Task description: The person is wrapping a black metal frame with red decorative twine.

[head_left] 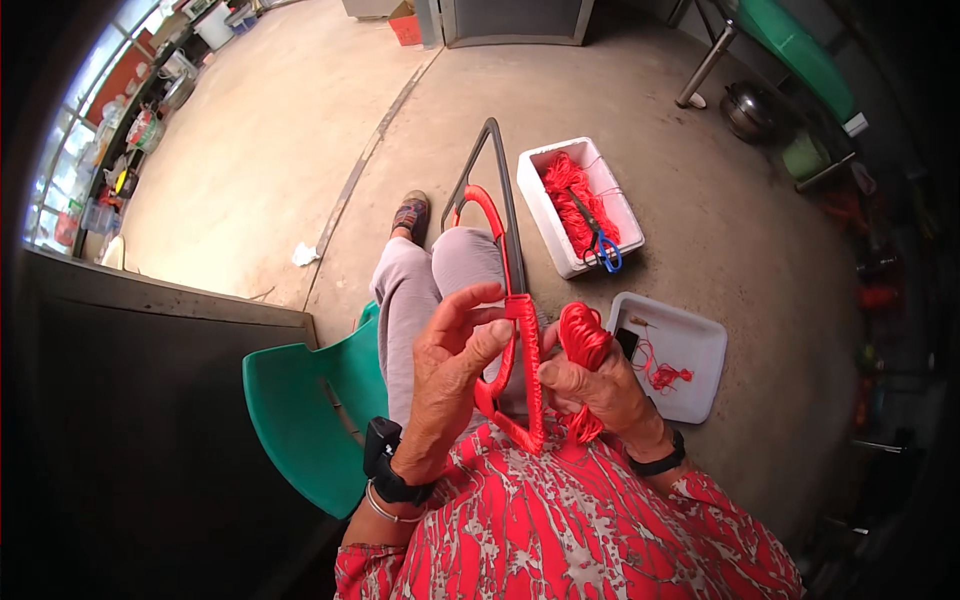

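Note:
A dark, narrow frame stands slanted between my legs, its near end against my shirt. Red cord is wound tightly round its near bar, and a red-covered inner loop curves inside it. My left hand is at the upper end of the wrapped part, its thumb and curled fingers against the bar's left side. In my right hand, just right of the bar, is a bundle of red cord with strands hanging below the palm. Some right fingertips are hidden behind the bundle.
A white foam box holds more red cord and blue-handled scissors. Nearer stands a white tray with a red cord tangle and a dark flat object. A green chair is at left.

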`<action>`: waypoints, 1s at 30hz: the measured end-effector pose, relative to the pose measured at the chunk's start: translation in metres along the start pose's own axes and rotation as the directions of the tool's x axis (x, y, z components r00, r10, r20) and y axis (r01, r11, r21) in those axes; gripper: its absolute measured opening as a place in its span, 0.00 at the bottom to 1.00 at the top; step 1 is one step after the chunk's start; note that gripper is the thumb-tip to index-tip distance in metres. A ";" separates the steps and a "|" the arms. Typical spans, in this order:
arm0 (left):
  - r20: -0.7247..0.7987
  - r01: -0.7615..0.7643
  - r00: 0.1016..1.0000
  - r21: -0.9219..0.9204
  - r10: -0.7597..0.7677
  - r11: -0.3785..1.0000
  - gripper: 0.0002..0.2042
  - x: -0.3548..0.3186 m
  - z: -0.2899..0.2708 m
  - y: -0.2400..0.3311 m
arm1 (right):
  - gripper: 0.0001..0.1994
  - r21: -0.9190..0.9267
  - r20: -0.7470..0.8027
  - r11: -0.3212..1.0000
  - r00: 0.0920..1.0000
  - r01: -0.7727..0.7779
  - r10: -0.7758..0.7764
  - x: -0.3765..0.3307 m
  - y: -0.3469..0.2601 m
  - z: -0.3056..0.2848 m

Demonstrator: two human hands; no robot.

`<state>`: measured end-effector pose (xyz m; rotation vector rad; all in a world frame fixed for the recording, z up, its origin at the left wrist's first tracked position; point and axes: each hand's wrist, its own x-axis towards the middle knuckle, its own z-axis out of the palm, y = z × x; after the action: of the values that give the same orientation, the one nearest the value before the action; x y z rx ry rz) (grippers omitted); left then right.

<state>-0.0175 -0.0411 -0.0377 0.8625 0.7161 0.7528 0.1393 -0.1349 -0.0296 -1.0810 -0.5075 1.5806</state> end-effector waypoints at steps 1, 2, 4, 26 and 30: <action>0.006 0.020 1.000 -0.021 -0.020 1.000 0.23 0.000 0.004 0.001 | 0.14 -0.054 -0.010 0.998 1.000 0.021 -0.021 -0.001 0.001 0.001; -0.017 0.025 1.000 -0.001 -0.025 1.000 0.24 0.001 0.008 0.000 | 0.14 -0.069 -0.033 0.998 0.999 0.005 -0.008 -0.001 -0.002 0.005; -0.044 0.038 0.998 0.021 -0.037 0.999 0.24 0.000 0.009 -0.002 | 0.14 -0.077 -0.010 0.997 1.000 0.000 0.000 -0.001 0.002 0.001; 0.368 0.320 0.917 -0.447 -0.154 0.835 0.13 -0.001 -0.033 -0.025 | 0.13 -0.055 -0.145 0.906 0.895 0.419 -0.423 0.021 -0.038 -0.046; 0.475 0.355 0.874 -0.487 -0.099 0.798 0.13 0.006 -0.033 -0.035 | 0.17 -0.203 -0.292 0.866 0.816 0.456 -0.498 0.012 -0.044 -0.079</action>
<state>-0.0310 -0.0388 -0.0847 0.3553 0.1674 0.4785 0.2299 -0.1271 -0.0390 -1.1771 -0.5941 0.9056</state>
